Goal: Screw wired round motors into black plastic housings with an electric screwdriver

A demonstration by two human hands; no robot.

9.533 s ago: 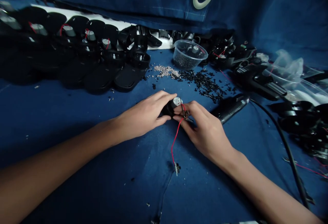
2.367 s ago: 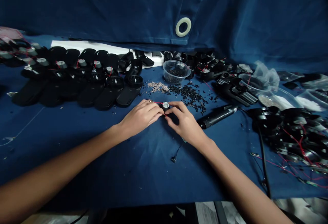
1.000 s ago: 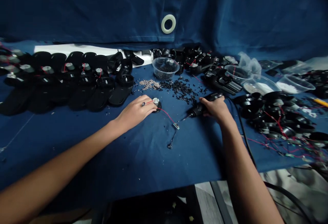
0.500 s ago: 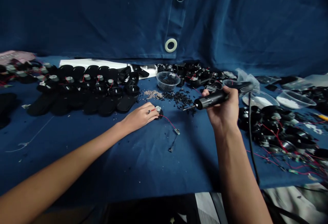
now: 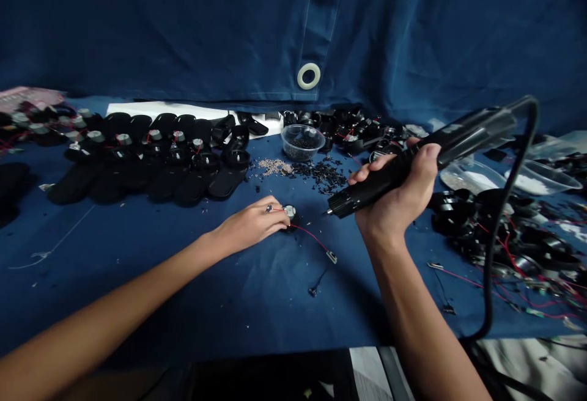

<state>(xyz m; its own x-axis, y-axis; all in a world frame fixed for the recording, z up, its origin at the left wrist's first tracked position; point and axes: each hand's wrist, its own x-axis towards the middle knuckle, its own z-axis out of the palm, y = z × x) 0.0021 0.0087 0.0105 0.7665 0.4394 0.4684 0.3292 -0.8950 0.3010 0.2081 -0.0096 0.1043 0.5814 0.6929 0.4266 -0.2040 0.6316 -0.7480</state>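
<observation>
Live at centre frame, my 2 hands are working apart: my left hand (image 5: 250, 228) grips a small silver motor (image 5: 289, 211) down on its black base (image 5: 288, 227), with a red wire (image 5: 312, 238) trailing lower right. My right hand (image 5: 394, 196) is clenched around a corded black soldering iron (image 5: 472, 133), raised right of centre, its tip aimed left.

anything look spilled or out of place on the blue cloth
Loose black bits and small silver pieces lie scattered on the blue cloth, just below the clear plastic bowl rather than in it, so they look spilled.
</observation>
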